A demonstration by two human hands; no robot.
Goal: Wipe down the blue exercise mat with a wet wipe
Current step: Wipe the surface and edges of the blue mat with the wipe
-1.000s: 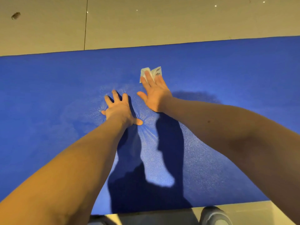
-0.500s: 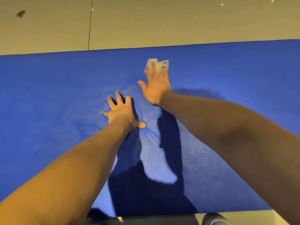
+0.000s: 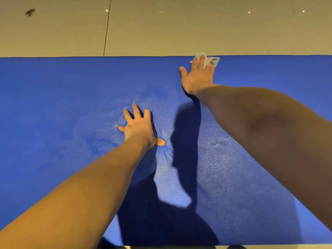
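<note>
1. We have the right hand [image 3: 198, 78] lying flat with straight fingers, pressing the wet wipe [image 3: 212, 60] onto the blue exercise mat [image 3: 53, 105] at its far edge, right of centre; nothing is pinched or curled round, the wipe is simply trapped under the fingertips; its crumpled corners show past the fingers, right at the line where the mat meets the tiled floor [image 3: 179, 29].
2. The left hand [image 3: 139, 125] is open as well, fingers spread, palm bearing down in the middle of the mat; the foam puckers around it, so we judge that it serves as the anchor.
3. The stroke looks to be at its far limit; we should stop at the edge, lest the wipe drag over the floor and bring grit back; the next pass would best come straight toward the near edge.
4. We should spread pressure through the whole flat of the fingers; the wipe is small and bunched and may slip out or roll; if so, we refold it.
5. Lanes should overlap slightly; a paler sheen lies around and to the near right of the left hand; whether that is moisture or light we cannot tell.
6. The patch under the anchoring palm needs wiping too; we should shift that hand when the lanes reach it.
</note>
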